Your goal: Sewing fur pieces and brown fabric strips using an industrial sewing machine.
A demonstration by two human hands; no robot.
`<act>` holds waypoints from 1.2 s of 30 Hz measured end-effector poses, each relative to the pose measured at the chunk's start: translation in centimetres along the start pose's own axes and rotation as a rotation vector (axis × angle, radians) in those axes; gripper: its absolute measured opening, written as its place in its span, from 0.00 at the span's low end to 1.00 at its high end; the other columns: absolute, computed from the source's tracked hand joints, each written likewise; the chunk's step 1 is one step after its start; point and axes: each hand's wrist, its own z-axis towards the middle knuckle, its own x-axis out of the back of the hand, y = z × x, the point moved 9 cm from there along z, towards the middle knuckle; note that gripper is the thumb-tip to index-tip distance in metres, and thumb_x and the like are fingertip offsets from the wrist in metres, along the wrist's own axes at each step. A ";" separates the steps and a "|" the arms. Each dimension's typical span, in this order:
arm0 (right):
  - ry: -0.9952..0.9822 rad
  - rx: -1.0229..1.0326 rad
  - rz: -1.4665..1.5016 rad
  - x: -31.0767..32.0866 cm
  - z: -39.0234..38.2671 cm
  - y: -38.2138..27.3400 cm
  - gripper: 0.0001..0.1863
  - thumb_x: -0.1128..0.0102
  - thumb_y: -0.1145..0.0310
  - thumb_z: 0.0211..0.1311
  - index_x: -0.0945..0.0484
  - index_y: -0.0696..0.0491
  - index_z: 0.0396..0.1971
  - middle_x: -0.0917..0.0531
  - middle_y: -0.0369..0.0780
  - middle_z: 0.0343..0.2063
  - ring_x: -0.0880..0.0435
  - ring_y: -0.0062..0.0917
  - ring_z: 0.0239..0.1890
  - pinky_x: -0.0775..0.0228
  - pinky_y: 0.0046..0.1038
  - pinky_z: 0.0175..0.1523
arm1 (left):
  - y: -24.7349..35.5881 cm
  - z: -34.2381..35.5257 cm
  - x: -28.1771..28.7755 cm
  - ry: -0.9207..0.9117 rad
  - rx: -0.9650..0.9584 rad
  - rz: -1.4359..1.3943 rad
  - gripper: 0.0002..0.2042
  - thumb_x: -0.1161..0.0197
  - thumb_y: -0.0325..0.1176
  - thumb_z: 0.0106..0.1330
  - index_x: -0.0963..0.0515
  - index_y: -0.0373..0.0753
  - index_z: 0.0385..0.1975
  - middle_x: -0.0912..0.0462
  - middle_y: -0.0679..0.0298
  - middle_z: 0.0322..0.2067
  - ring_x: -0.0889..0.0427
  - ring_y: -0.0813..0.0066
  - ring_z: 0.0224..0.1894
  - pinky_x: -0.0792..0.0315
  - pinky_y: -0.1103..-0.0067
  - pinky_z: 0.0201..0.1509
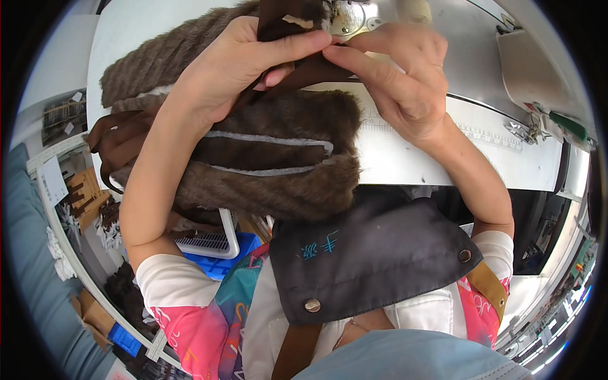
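Near the top of the head view, my left hand and my right hand meet with thumbs and fingers pinched together. Between them is a dark brown smooth fabric strip, its edge caught at the fingertips. A small beige patch shows on the brown cloth above my left thumb. Below the hands lies a brown furry piece with pale grey edges along a long opening. Another ribbed brown fur piece lies beyond my left forearm. Brown fabric straps hang in loops at the left.
A sewing machine's metal plate is just beyond my hands, with a thread cone beside it. The white table has a ruler scale along its right part. Below the table at left are a white basket and a blue bin.
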 end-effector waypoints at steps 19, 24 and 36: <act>-0.269 -1.378 1.629 -6.7 -6.1 2.5 0.09 0.43 0.65 0.62 0.22 0.55 0.30 0.21 0.33 0.22 0.24 0.11 0.25 0.34 0.14 0.30 | 1.8 -1.6 -0.5 0.035 -0.378 0.109 0.11 0.33 0.24 0.54 0.19 0.36 0.37 0.22 0.71 0.27 0.27 0.87 0.30 0.32 0.88 0.36; -0.375 -1.348 1.696 -7.3 -5.9 1.7 0.10 0.44 0.63 0.63 0.23 0.54 0.30 0.21 0.33 0.23 0.24 0.12 0.25 0.34 0.13 0.30 | 1.7 -1.4 -0.7 -0.025 -0.413 0.170 0.11 0.34 0.23 0.53 0.19 0.35 0.38 0.19 0.68 0.31 0.23 0.83 0.37 0.31 0.87 0.42; -0.336 -0.916 0.829 -4.2 -3.5 2.0 0.12 0.44 0.63 0.63 0.21 0.58 0.29 0.22 0.33 0.18 0.26 0.13 0.18 0.36 0.16 0.23 | 2.4 -1.7 -0.5 0.008 -0.456 0.233 0.06 0.38 0.21 0.57 0.22 0.33 0.34 0.19 0.66 0.32 0.21 0.82 0.36 0.28 0.86 0.42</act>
